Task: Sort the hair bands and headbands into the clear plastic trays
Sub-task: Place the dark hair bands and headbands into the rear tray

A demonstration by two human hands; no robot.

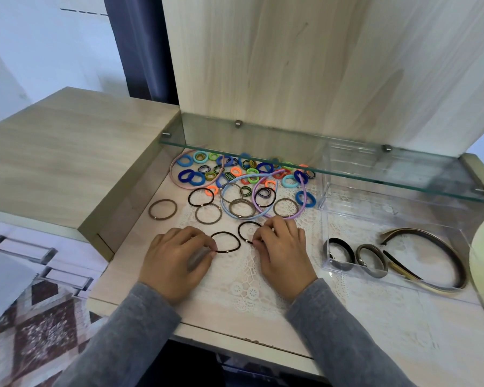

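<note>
Lace-topped desk (235,308) | our left hand (176,263) pinches black band (229,251), right hand (284,252) pinches second black band (242,227) | thin elastic could slip free

glass shelf (319,163) overhanging bands, tray (397,280) open-topped

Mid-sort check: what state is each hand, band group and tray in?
left hand, pinches left black band.
right hand, fingers curled on right black band.
clear tray, open, holds two bands and dark headbands.
coloured bands, piled unsorted under glass shelf.
pastel headbands, lying unsorted among loose bands.
</note>
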